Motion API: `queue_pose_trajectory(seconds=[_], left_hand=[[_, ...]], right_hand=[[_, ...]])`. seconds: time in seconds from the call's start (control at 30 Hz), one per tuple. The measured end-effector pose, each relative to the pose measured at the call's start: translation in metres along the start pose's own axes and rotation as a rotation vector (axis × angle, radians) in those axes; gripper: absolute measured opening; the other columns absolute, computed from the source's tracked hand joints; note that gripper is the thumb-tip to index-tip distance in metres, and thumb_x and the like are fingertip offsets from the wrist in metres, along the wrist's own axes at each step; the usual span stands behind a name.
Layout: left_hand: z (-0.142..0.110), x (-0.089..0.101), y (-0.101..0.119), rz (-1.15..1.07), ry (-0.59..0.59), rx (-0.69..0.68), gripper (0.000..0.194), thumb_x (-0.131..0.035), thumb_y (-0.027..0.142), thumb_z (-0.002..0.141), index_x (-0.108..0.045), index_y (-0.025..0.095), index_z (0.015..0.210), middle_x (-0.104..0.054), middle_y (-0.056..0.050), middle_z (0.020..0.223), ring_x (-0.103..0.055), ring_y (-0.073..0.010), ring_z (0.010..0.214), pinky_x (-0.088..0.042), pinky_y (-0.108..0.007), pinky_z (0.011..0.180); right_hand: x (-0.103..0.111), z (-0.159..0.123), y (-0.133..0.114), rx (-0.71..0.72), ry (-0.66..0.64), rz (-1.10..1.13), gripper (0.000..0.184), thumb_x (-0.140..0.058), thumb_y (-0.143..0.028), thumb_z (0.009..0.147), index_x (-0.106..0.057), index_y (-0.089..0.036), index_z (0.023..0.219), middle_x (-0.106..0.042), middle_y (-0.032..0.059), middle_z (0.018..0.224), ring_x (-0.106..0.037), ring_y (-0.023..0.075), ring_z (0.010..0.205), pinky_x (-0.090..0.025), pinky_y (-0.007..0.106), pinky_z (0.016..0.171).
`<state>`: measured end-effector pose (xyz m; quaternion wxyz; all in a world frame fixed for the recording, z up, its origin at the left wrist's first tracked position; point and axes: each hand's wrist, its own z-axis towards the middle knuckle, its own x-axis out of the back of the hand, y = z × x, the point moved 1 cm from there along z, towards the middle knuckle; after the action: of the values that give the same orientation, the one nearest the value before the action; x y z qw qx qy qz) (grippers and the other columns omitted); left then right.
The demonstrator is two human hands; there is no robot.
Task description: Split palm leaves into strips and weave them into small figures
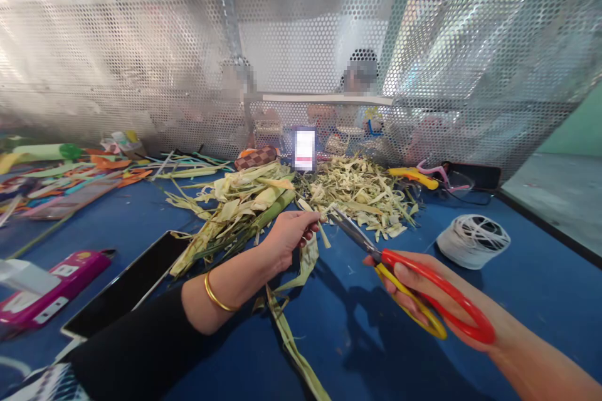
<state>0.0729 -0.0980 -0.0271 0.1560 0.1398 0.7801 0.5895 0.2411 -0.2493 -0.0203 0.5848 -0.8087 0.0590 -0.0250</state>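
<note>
In the head view my left hand [292, 235] pinches a pale strip of dried husk [308, 258], which hangs below the fingers. My right hand [414, 291] grips scissors [416, 279] with one red and one yellow handle. Their blades point up and left, with the tips close to the strip's upper end; whether they touch it I cannot tell. Beyond my left hand lies a bundle of long dried husks [235, 207]. A heap of short cut husk pieces [364, 191] spreads past the blades. One long strip [294, 351] trails towards the near edge.
A ball of white string [473, 241] sits at right, near a yellow-handled tool [414, 177], glasses [446, 177] and a dark phone [475, 175]. At left are a tablet [126, 282], a magenta power strip [56, 288] and colourful strips [61, 182]. A perforated screen [164, 75] closes the back.
</note>
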Motion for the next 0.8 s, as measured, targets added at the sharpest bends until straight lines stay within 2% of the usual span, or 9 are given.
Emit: queue_pose_trajectory(seconds=[0.13,0.27,0.4,0.57,0.7,0.8], left_hand=[[0.000,-0.001,-0.001,0.012,0.004,-0.010,0.023,-0.066,0.033,0.063,-0.053,0.015,0.058,-0.049,0.002,0.052,-0.036,-0.0047,0.042,-0.020,-0.020,0.040],[0.000,-0.001,-0.002,0.046,0.026,-0.018,0.023,-0.064,0.032,0.064,-0.051,0.015,0.055,-0.047,0.003,0.050,-0.035,-0.0047,0.042,-0.020,-0.020,0.040],[-0.001,-0.001,-0.001,0.098,0.067,-0.064,0.021,-0.062,0.031,0.064,-0.052,0.015,0.055,-0.049,0.003,0.051,-0.037,-0.0050,0.043,-0.022,-0.020,0.041],[-0.003,-0.004,-0.003,0.098,0.032,-0.066,0.022,-0.063,0.032,0.065,-0.053,0.015,0.056,-0.048,0.003,0.051,-0.037,-0.0048,0.043,-0.023,-0.019,0.041],[-0.005,-0.008,-0.008,0.063,-0.031,-0.053,0.024,-0.063,0.033,0.068,-0.053,0.015,0.057,-0.050,0.002,0.052,-0.037,-0.0042,0.042,-0.023,-0.018,0.040],[-0.007,-0.010,-0.009,0.052,-0.057,-0.027,0.023,-0.061,0.030,0.071,-0.052,0.015,0.056,-0.050,0.003,0.051,-0.038,-0.0037,0.041,-0.024,-0.018,0.040]], right_hand=[[-0.003,0.000,0.000,-0.039,-0.062,-0.002,0.061,-0.073,-0.063,0.059,-0.065,-0.016,0.097,-0.050,-0.0025,0.065,-0.041,0.0041,0.044,-0.035,0.015,0.037],[-0.006,0.001,0.000,-0.023,-0.067,-0.070,0.059,-0.069,-0.062,0.064,-0.063,-0.016,0.100,-0.050,-0.0031,0.062,-0.040,0.0038,0.041,-0.034,0.016,0.035],[-0.007,0.000,-0.002,-0.030,-0.036,-0.098,0.065,-0.071,-0.068,0.055,-0.063,-0.017,0.094,-0.050,-0.0026,0.065,-0.041,0.0041,0.044,-0.033,0.015,0.034],[-0.006,0.005,0.003,-0.045,-0.075,-0.191,0.062,-0.068,-0.068,0.059,-0.060,-0.016,0.093,-0.040,-0.0080,0.048,-0.038,0.0052,0.040,-0.034,0.016,0.036],[-0.006,0.009,0.010,-0.031,-0.060,-0.149,0.056,-0.067,-0.064,0.065,-0.060,-0.016,0.095,-0.047,-0.0053,0.057,-0.041,0.0050,0.041,-0.034,0.016,0.035],[-0.009,0.010,0.011,-0.008,-0.045,-0.135,0.052,-0.066,-0.064,0.066,-0.060,-0.016,0.086,-0.048,-0.0052,0.056,-0.040,0.0044,0.040,-0.034,0.016,0.036]])
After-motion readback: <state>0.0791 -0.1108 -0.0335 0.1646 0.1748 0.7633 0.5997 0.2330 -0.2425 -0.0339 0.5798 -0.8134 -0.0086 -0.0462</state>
